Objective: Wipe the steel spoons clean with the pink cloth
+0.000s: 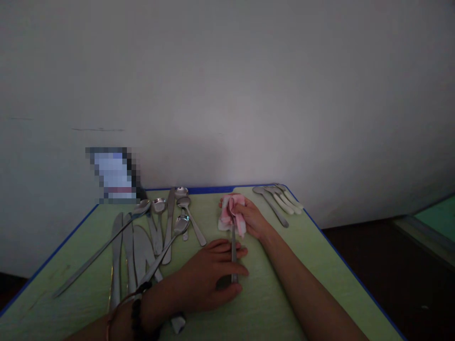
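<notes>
A spoon (233,239) points away from me near the middle of the table, its bowl end in a pink and white cloth (227,219). My right hand (251,219) is closed on that cloth, with the thumb pressing over the bowl. Lower down, my left hand (209,272) has its fingers and thumb about the spoon's handle, and the handle's end shows by the thumb. A dark beaded bracelet (136,315) is on my left wrist. Several table knives (117,255) and spoons (182,223) lie loosely piled left of my left hand, partly under that forearm.
At the back right lie a spoon (272,206) and several pieces of cutlery with pale handles (284,203). A blurred-out screen (113,175) stands at the back left. The green table has a blue edge (209,190) against a grey wall (227,94).
</notes>
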### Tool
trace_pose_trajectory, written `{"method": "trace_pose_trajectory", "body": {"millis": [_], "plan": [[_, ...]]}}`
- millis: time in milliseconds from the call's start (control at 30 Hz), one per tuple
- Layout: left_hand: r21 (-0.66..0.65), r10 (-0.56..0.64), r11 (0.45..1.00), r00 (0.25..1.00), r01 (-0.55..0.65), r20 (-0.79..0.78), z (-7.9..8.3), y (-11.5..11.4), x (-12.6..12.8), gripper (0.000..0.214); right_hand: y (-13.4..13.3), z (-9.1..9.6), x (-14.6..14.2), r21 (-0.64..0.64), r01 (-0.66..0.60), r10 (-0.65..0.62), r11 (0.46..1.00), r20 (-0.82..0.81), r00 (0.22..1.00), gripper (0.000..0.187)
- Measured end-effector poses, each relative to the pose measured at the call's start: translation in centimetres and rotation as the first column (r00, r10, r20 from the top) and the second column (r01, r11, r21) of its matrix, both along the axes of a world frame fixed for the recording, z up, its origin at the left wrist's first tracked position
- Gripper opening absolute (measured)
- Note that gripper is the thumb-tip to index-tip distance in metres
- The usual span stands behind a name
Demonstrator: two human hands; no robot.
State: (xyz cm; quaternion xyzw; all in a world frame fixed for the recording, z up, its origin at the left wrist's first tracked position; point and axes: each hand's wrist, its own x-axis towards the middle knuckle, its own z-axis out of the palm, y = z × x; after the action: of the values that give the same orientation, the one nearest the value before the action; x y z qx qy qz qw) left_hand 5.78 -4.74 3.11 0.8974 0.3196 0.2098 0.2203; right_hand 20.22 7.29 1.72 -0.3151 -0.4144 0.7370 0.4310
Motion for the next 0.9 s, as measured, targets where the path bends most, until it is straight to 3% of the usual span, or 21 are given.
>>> {"method": "trace_pose_trajectory", "body": {"millis": [500, 667, 733, 833, 900], "plan": [[-0.017, 0.011, 1.000, 0.999, -0.010, 0.047, -0.2, 0.0, 0.1, 0.029, 0.1, -0.2, 0.0, -0.006, -0.008, 0.007, 1.000, -0.017, 1.000, 0.033], [-0.147, 0.022, 0.989, 0.987, 0.001, 0.157, 0.0, 0.1, -0.1, 0.018, 0.0, -0.2, 0.0, -0.001, -0.013, 0.013, 1.000, -0.004, 1.000, 0.029], [-0.319, 0.078, 0.948, 0.952, 0.021, 0.296, 0.0, 0.3, -0.3, 0.014, 0.2, -0.2, 0.0, -0.009, -0.031, 0.031, 0.999, -0.023, 0.999, 0.029], [-0.581, 0.283, 0.812, 0.840, 0.047, 0.463, -0.2, 0.9, -0.6, 0.018, 0.7, -0.1, 0.2, -0.067, -0.015, 0.006, 0.998, -0.129, 0.992, 0.032], [-0.687, 0.428, 0.725, 0.747, 0.053, 0.509, -0.6, 1.5, -0.7, 0.017, 1.0, -0.2, 0.4, -0.111, 0.025, -0.046, 0.994, -0.194, 0.980, 0.031]]}}
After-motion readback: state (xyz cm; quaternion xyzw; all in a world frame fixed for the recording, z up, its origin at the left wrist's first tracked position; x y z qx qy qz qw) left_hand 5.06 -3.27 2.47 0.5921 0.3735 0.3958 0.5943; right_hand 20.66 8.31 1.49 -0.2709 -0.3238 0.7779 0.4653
